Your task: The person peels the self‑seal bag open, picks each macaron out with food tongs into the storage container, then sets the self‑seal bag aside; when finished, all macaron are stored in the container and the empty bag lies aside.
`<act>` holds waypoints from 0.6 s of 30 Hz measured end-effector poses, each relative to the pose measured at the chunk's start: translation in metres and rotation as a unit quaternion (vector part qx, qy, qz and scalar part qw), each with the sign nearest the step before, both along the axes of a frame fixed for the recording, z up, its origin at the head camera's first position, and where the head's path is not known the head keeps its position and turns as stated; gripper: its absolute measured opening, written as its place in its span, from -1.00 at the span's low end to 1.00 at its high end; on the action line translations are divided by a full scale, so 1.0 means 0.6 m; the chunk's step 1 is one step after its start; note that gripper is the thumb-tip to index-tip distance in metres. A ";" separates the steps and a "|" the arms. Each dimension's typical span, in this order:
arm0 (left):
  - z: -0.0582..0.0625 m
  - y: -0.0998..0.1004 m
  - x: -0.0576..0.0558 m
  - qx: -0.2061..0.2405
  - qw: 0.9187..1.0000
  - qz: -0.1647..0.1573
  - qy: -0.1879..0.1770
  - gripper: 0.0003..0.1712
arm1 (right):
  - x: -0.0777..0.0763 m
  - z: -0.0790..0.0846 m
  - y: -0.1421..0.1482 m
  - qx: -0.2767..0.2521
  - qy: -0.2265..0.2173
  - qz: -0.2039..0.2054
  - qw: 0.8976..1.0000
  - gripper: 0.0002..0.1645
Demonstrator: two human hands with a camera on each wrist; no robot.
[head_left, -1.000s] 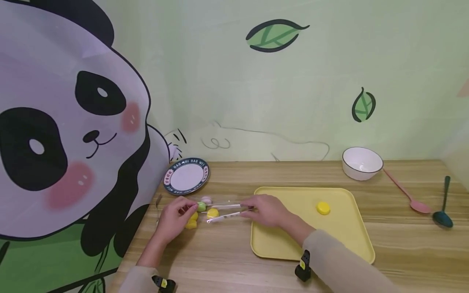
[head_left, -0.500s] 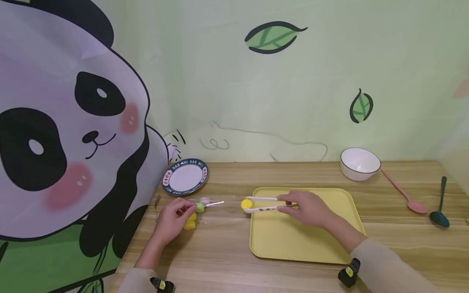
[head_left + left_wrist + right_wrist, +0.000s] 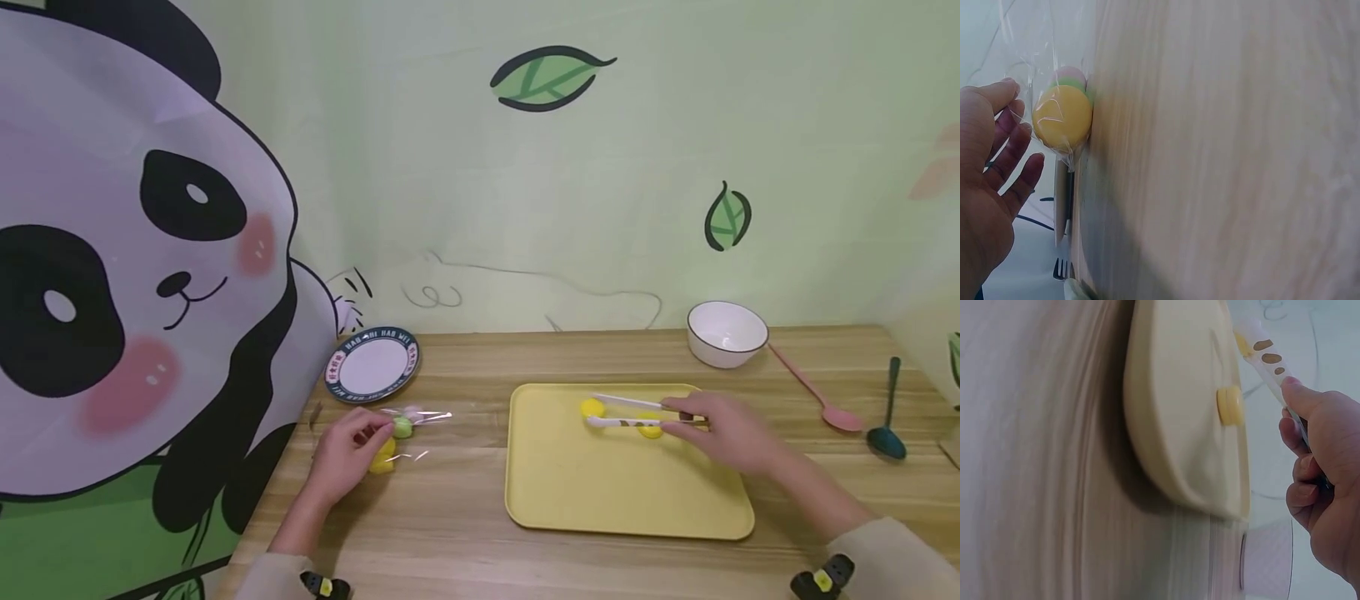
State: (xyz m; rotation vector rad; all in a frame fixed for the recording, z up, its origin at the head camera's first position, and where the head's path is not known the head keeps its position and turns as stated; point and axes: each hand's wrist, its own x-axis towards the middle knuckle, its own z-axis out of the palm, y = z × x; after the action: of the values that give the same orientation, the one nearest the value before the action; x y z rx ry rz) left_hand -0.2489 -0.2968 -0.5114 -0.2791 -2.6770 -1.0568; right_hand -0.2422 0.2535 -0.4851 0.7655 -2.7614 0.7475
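Note:
My left hand (image 3: 347,450) pinches the edge of a clear plastic bag (image 3: 1060,153). Inside it are a yellow macaron (image 3: 1063,119), a green macaron (image 3: 402,427) and a pale pink one (image 3: 1071,74), which look like toys. My right hand (image 3: 727,429) holds white tongs (image 3: 618,422) with brown spots, fingers and thumb curled on their arms. A yellow macaron (image 3: 592,408) sits between the tong tips, above the back part of the yellow tray (image 3: 600,500). Behind the tongs, a second yellow macaron (image 3: 1230,406) lies on the tray.
A plate (image 3: 411,358) with a dark blue rim stands at the back left. A white bowl (image 3: 726,337) is at the back right, near a pink spoon (image 3: 842,418) and a dark green ladle (image 3: 887,443). A fork (image 3: 1062,269) lies left of the bag.
My right hand has drawn a yellow macaron from the bag with the tongs and carried it right, over the tray. The left hand stays at the bag.

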 end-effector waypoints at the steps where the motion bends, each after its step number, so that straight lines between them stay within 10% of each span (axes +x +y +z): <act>1: 0.000 0.000 0.000 -0.001 1.000 -0.002 0.004 -0.87 | 0.000 -0.001 0.005 0.004 0.001 -0.002 1.000 -0.59; 18: 0.009 0.003 0.006 -0.001 1.000 -0.001 0.002 -0.85 | 0.001 -0.015 0.025 0.024 -0.005 0.004 1.000 -0.56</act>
State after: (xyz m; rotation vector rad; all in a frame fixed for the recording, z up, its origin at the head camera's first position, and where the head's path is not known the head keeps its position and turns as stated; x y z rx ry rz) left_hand -0.2451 -0.2947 -0.5058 -0.2855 -2.6746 -1.0532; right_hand -0.2417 0.2684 -0.4943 0.7834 -2.7967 0.6922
